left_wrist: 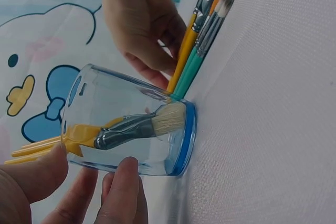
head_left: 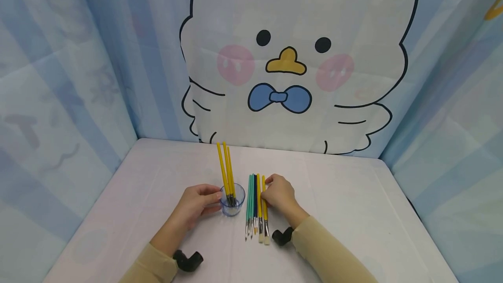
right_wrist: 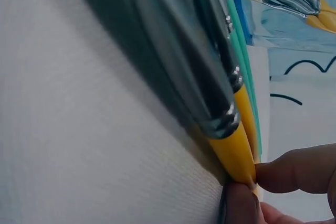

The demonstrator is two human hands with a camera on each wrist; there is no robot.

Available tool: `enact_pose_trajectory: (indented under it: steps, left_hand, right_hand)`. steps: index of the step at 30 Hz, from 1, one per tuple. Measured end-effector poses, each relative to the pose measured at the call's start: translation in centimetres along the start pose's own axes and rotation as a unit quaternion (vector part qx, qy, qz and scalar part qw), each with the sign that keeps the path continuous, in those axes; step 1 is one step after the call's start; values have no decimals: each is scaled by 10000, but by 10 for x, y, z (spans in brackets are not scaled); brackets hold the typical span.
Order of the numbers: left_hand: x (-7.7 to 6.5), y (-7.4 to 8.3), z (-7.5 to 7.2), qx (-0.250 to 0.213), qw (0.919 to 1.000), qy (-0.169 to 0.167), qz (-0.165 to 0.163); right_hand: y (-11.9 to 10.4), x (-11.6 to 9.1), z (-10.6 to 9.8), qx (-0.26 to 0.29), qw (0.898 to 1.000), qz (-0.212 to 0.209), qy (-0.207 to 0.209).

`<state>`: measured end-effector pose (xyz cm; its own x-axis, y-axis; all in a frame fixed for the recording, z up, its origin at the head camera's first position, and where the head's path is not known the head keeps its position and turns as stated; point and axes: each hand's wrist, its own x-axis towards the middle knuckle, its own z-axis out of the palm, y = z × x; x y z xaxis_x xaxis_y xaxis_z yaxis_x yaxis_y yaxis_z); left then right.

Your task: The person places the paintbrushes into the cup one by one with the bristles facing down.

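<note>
A clear cup [head_left: 240,202] with a bluish tint stands upright on the table, holding several yellow-handled paintbrushes [head_left: 222,168], bristles down. My left hand [head_left: 196,203] grips its left side, thumb and fingers around the wall. To the cup's right lies a row of paintbrushes: teal ones [head_left: 249,200], dark blue ones [head_left: 255,195] and a yellow one [head_left: 259,200]. At the row's right edge, my right hand [head_left: 280,194] pinches another yellow paintbrush [right_wrist: 233,156] by its handle between thumb and finger. Its flat, pale bristles point toward me in the head view.
A pale cloth covers the table [head_left: 338,204]. Behind it hangs a curtain [head_left: 291,130] with a cartoon bird, and blue-striped curtains flank both sides. Black curved pieces [head_left: 188,261] sit at both wrists by the beige sleeves.
</note>
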<state>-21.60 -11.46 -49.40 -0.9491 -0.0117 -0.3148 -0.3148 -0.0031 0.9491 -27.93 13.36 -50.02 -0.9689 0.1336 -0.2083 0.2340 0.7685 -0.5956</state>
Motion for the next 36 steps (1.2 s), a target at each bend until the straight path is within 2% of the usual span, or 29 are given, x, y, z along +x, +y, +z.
enact_pose_trajectory:
  steps: [5,9,14,22,30,36]
  left_hand:
    - [0,0,0,18,10000,15,-19]
    - [1,0,0,30,10000,16,-19]
    - [1,-1,0,37,10000,11,3]
    - [0,0,1,50,10000,29,6]
    - [-1,1,1,14,10000,-7,31]
    - [-1,0,1,-2,10000,-28,9]
  right_hand:
    - [0,0,-3,238,9995,114,-147]
    - [1,-1,-5,733,9965,311,-266]
    - [5,-1,-8,1457,9880,346,-388]
    - [13,2,-9,2251,9724,301,-530]
    - [12,1,-16,2532,9650,316,-612]
    - [9,0,-19,2701,9607,123,-628]
